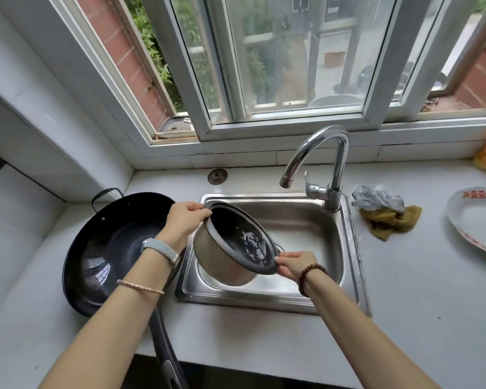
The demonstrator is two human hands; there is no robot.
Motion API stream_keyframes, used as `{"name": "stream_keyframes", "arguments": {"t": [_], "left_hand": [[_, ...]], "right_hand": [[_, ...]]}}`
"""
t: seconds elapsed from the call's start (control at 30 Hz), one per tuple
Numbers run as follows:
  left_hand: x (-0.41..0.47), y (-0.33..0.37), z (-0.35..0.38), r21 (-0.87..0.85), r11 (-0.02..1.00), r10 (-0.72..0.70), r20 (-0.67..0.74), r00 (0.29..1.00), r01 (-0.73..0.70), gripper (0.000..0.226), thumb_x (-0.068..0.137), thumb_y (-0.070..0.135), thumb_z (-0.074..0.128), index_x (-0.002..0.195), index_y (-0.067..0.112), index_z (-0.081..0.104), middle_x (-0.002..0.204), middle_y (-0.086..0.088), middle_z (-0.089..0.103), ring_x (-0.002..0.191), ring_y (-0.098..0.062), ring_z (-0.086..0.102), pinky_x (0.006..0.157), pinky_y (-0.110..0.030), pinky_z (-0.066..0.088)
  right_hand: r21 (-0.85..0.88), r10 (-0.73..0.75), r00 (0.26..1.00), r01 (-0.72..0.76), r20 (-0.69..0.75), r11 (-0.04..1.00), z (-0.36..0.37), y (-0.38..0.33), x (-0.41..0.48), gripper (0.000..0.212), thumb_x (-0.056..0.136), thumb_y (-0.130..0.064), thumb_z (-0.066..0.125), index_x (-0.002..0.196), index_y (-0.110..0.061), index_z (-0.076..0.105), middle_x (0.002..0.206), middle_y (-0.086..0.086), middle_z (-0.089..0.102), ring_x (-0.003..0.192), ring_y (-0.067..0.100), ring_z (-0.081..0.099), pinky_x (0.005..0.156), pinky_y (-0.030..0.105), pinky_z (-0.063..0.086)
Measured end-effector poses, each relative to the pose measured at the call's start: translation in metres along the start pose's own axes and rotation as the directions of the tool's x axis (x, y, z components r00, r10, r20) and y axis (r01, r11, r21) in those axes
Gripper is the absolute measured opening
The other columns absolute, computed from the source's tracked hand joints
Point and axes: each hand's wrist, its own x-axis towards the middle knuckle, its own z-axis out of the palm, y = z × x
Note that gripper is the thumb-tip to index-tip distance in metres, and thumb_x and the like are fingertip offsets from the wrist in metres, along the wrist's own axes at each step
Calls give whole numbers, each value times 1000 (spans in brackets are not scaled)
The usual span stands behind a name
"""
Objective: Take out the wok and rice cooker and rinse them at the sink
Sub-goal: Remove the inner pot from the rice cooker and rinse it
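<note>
The left hand (185,220) closes its grip in a pinch on the far rim of the rice cooker pot (216,259); the right hand (295,263) pinches the near rim. The pot hangs tilted above the sink (314,228), with water inside. The wok (110,248) rests on the surface (404,304) just left of the sink.

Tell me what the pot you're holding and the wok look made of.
The rice cooker pot: likely brushed metal outside, by its dull silver sheen; dark coating inside, wet. The wok: dark glossy metal, maybe coated steel or iron; it shows sharp reflections.
</note>
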Motion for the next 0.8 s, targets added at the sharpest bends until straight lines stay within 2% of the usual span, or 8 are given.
{"name": "stream_keyframes", "arguments": {"t": [0.1,0.23,0.3,0.37,0.5,0.63,0.7,0.8], "left_hand": [[-2,16,-2,24,1000,10,7,1000,-10,12,78,7,75,89,9,71,91,-8,68,87,-17,60,78,-25,47],[-2,33,2,97,995,27,12,1000,-28,5,77,9,75,77,12,71,78,-4,65,81,-16,58,74,-27,45],[-3,41,7,124,992,27,21,999,-29,5,77,9,75,78,11,71,78,-5,66,81,-18,59,76,-29,48],[-5,48,11,156,987,24,30,999,-28,8,78,10,75,84,9,71,84,-6,67,84,-17,61,79,-29,49],[-5,59,17,246,968,48,27,999,-53,14,77,13,76,89,10,70,96,-7,68,93,-20,62,78,-28,47],[-9,68,18,343,937,66,20,998,-69,13,79,12,75,75,17,63,85,-2,64,83,-18,59,73,-28,47],[-10,70,15,398,915,66,9,998,-64,15,79,8,73,70,12,62,75,-3,61,78,-22,60,75,-31,53],[-11,68,9,370,929,10,0,1000,-9,17,76,-1,74,67,5,61,74,-6,60,81,-29,66,77,-44,60]], "right_hand": [[68,37,999,-40,40,997,6,6,-11,14,83,22,54,94,13,54,79,26,58,43,23,64,40,26,53],[124,103,990,-114,92,986,12,18,-17,12,83,23,53,79,12,55,72,25,61,45,25,65,40,29,54],[141,138,982,-156,133,978,15,25,-16,17,86,18,53,74,6,55,71,20,62,55,23,68,53,27,58],[153,157,971,-185,178,971,19,29,-16,14,87,17,51,77,7,56,73,20,64,73,30,71,65,32,59],[315,175,955,-247,239,917,26,33,-19,16,88,23,39,93,14,51,61,25,65,51,30,67,41,35,54],[229,163,965,-209,206,951,26,33,-14,16,88,18,46,102,19,54,85,29,60,84,37,67,54,34,59],[71,172,971,-186,167,980,25,30,-11,8,89,11,51,90,6,57,84,17,58,75,26,63,60,27,57],[-24,126,982,-124,140,992,22,24,-8,19,89,10,52,105,3,59,79,10,57,65,20,59,76,31,55]]}}
